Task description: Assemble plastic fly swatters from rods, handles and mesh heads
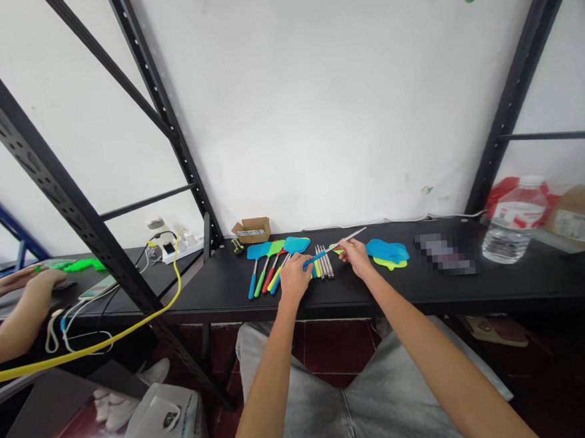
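1. Seen from where I stand, the left hand (295, 277) has its grip curled around the blue handle (316, 257), held slanted above the bench (442, 288).
2. The right hand (356, 254) has its grip pinched on the metal rod (354, 233), with hardly any gap between fingertips. The rod runs in line with the handle; whether it is fully seated, I cannot tell.
3. Good practice: keep both parts coaxial, hold the handle steady, and press along the axis, since sideways force could bend the rod.
4. Below, between the hands, lie loose rods (324, 263); working above them calls for care against knocking them askew.
5. Left: a fanned row of swatters (276, 247). Right: blue swatter heads (387, 250) on a yellow-green one (390, 264).
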`<action>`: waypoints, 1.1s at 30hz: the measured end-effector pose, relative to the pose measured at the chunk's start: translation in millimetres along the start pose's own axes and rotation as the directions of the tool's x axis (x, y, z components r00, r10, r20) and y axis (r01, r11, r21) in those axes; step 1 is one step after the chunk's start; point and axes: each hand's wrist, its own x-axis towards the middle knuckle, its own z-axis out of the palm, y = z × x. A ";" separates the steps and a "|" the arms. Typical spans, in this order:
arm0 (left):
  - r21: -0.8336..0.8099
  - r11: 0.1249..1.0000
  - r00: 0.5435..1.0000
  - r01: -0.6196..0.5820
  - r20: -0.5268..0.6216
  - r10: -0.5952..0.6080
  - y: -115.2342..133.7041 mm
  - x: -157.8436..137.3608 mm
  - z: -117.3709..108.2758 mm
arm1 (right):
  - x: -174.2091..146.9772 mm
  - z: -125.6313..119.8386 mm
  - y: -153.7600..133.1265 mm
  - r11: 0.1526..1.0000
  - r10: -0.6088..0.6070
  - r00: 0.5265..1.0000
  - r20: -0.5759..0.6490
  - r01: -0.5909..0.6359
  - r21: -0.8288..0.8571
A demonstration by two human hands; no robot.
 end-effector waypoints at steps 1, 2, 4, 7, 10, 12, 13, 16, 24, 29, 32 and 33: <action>0.001 1.000 1.000 -0.003 -0.001 0.003 0.2 0.0 -0.3 | -0.1 0.0 -0.1 1.000 0.001 1.000 0.002 -0.001 -0.003; 0.001 1.000 1.000 -0.006 -0.002 0.006 0.4 0.1 -0.5 | -0.1 0.1 -0.3 1.000 0.003 1.000 0.006 -0.003 -0.007; 0.002 1.000 1.000 -0.010 0.000 0.010 0.9 0.2 -1.0 | 0.1 0.4 -0.4 1.000 0.004 1.000 0.011 -0.003 -0.020; 0.008 1.000 1.000 -0.003 0.012 0.003 1.1 0.4 -1.5 | 0.7 0.6 0.1 0.999 0.000 1.000 0.025 0.001 -0.040; 0.010 1.000 1.000 -0.004 0.008 0.004 0.9 0.3 -1.4 | 0.9 0.4 0.7 0.999 -0.003 0.999 0.042 0.005 -0.054; 0.009 1.000 1.000 -0.010 0.000 0.010 0.5 0.2 -0.8 | 0.4 0.3 0.7 0.998 -0.008 0.999 0.050 0.011 -0.062; 0.008 1.000 1.000 -0.012 -0.003 0.012 0.3 0.1 -0.5 | 0.0 0.4 0.6 0.998 -0.012 0.998 0.055 0.016 -0.065; 0.005 1.000 1.000 -0.016 -0.007 0.016 -0.3 0.1 0.5 | -1.1 0.7 -0.3 0.997 -0.025 0.997 0.075 0.031 -0.073; 0.013 1.000 1.000 -0.009 0.004 0.009 -0.2 0.4 0.8 | -3.0 2.0 -2.5 0.995 -0.033 0.985 0.167 0.049 -0.093; 0.008 1.000 1.000 -0.011 0.008 0.011 0.3 0.5 0.7 | -5.5 2.2 -4.4 0.992 -0.040 0.975 0.217 0.065 -0.111; 0.012 1.000 1.000 -0.005 0.011 0.005 0.1 0.5 1.0 | -6.6 2.5 -5.3 0.990 -0.042 0.972 0.231 0.073 -0.125; 0.012 1.000 1.000 -0.006 0.010 0.006 0.0 0.5 1.2 | -6.8 2.5 -5.5 0.989 -0.045 0.971 0.234 0.077 -0.129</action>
